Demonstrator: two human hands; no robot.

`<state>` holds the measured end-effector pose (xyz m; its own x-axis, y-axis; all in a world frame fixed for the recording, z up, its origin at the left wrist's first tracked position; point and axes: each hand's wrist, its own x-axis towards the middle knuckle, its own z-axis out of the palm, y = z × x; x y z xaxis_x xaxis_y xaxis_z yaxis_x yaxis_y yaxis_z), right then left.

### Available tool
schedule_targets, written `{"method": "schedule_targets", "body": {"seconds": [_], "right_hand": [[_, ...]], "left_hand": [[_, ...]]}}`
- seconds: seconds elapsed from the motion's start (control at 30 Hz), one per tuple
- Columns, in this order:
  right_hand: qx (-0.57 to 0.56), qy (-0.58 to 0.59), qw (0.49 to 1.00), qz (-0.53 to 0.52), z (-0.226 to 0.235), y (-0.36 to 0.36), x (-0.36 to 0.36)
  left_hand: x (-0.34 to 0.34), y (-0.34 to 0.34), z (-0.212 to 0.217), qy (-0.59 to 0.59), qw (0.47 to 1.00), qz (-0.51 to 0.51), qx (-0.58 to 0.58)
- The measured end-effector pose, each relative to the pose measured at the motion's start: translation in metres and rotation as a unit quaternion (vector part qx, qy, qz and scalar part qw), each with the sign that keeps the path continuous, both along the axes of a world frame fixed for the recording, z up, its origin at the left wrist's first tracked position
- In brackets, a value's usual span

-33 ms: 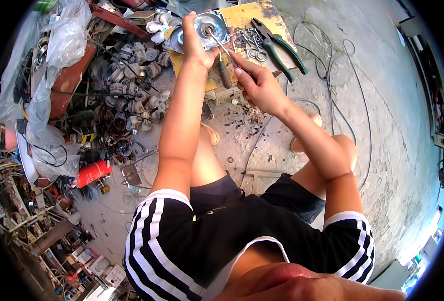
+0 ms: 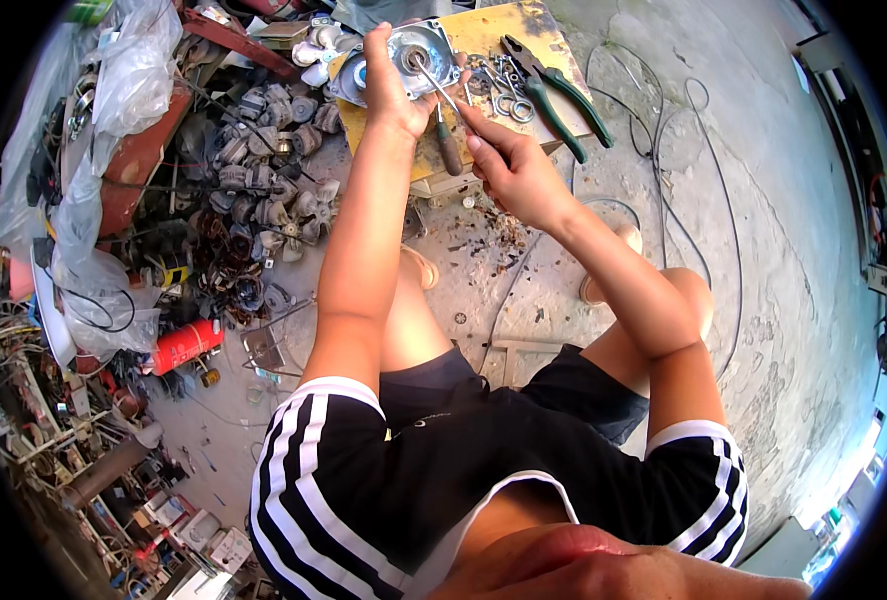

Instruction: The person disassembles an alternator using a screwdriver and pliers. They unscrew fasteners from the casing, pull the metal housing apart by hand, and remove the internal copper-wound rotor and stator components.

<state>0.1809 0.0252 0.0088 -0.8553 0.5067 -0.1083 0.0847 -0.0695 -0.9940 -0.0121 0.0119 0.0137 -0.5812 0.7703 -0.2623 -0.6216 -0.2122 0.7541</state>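
My left hand (image 2: 391,98) is closed around a round-centred metal housing cover (image 2: 433,72), bluish grey with lugs along its rim, over the far left of a yellow worktable. My right hand (image 2: 513,172) grips a screwdriver (image 2: 439,85), its handle hidden in my fingers. The thin shaft slants up and left, and its tip meets the bore at the cover's centre. Beneath my hands a second tool with a worn dark handle (image 2: 449,150) lies at the table's near edge. Pliers with green handles (image 2: 555,105) rest jaws-away on the right, beside several loose bolts and rings (image 2: 508,100).
The small yellow worktable (image 2: 543,38) stands between my feet and the far edge. Left of it spreads a heap of used motor parts (image 2: 263,140), with plastic bags (image 2: 138,70) and a red cylinder (image 2: 185,346). Black cables (image 2: 655,150) run over the concrete floor (image 2: 783,260) at right.
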Motion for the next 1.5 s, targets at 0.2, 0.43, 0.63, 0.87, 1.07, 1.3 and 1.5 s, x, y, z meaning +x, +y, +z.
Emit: {"method": "schedule_targets", "body": {"seconds": [0.2,0.43,0.63,0.87,1.07,1.3,1.5], "right_hand": [[0.354,0.083,0.927,-0.095,-0.051,0.003,-0.013],[0.319,0.011,0.946,-0.054,-0.021,0.023,-0.005],[0.272,-0.043,0.961,0.024,0.01,0.033,0.001],[0.388,-0.126,0.913,0.023,0.074,0.065,0.047],[0.405,-0.244,0.881,0.015,0.077,0.072,0.051],[0.447,-0.232,0.864,0.01,0.067,0.074,0.045],[0.447,-0.237,0.862,0.014,0.086,0.082,0.07]], "left_hand": [[0.006,0.007,-0.001,0.062,0.997,0.042,-0.021],[0.006,0.006,0.01,0.063,0.995,0.065,-0.036],[-0.004,-0.004,0.003,0.02,0.999,0.025,-0.027],[-0.015,-0.015,-0.003,0.028,1.0,-0.008,-0.01],[0.007,-0.017,0.021,0.015,0.955,-0.295,-0.016],[0.029,-0.001,0.008,-0.067,0.936,-0.345,-0.013],[0.004,0.006,-0.018,-0.127,0.954,-0.269,0.045]]}}
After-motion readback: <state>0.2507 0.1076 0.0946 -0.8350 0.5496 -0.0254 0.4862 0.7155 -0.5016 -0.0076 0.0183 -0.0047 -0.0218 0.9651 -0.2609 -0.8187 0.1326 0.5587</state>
